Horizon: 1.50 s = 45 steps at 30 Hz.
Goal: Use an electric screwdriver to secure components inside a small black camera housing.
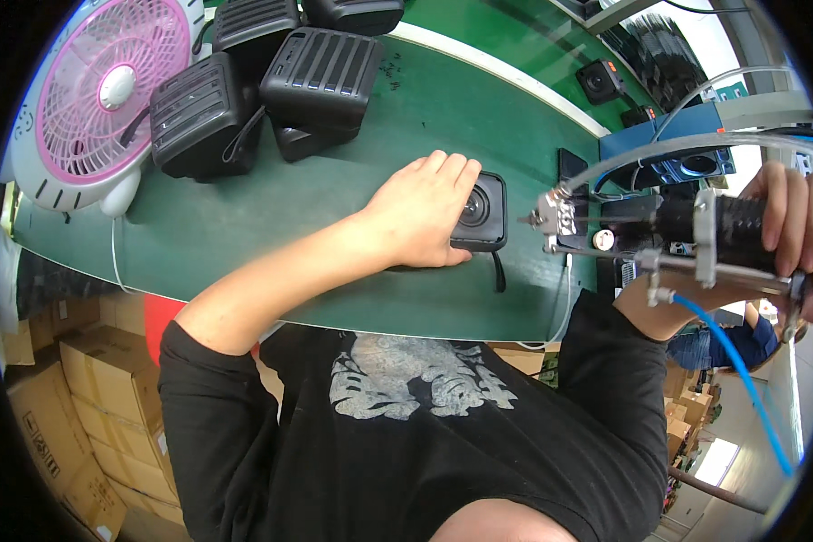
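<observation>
A small black box speaker point(492, 206) with a round cone lies face up on the green bench. My left hand point(422, 212) is laid over its left part, fingers across the far side and thumb at the near side, gripping it. A short black strap point(499, 271) sticks out from its near edge. At the right, my right hand point(790, 217) is wrapped around the thick black barrel of a pneumatic gun point(696, 226). The gun's metal nozzle points left at the speaker, apart from it. A blue air hose point(736, 352) runs off the gun.
Several black ribbed speakers point(323, 77) are piled at the back left, beside a pink and white fan point(108, 99). Behind the gun are a black phone point(572, 167) and a blue device point(668, 149). Cardboard boxes point(108, 379) stand below the bench. Another person point(741, 339) is far right.
</observation>
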Available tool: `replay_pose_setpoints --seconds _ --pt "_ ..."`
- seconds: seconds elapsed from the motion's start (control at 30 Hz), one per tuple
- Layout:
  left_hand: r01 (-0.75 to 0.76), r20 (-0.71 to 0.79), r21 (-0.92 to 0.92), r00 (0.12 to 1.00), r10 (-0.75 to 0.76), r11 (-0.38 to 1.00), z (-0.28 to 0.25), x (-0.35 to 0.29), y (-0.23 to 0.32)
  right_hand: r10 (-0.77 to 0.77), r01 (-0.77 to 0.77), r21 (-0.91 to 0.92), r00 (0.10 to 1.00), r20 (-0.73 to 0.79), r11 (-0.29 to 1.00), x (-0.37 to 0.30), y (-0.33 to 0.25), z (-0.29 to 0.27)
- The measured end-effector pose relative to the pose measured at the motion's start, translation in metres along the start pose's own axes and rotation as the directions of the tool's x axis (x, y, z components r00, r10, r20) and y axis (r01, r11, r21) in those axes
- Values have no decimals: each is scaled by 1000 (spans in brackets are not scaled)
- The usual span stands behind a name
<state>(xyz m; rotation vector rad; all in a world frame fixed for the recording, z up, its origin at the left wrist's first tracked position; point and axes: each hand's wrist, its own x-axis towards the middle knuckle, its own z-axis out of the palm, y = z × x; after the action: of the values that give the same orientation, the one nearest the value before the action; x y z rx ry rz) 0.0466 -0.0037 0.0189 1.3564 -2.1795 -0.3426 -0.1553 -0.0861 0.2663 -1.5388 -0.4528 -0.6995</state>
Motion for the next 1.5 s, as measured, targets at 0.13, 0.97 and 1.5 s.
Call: replay_pose_setpoints --seconds 0.13,0.97,1.5 --pt "-10 -19 15 1000 10 1000 2 -1 -3 127 -129 -65 992 -25 990 -12 5 12" --pt "-10 -33 24 999 11 1000 -1 -6 -5 80 -93 -134 992 -96 987 -16 23 21" --pt "25 13 -4 1000 -25 1000 -4 -6 -3 67 -79 -144 994 -85 986 -13 29 21"
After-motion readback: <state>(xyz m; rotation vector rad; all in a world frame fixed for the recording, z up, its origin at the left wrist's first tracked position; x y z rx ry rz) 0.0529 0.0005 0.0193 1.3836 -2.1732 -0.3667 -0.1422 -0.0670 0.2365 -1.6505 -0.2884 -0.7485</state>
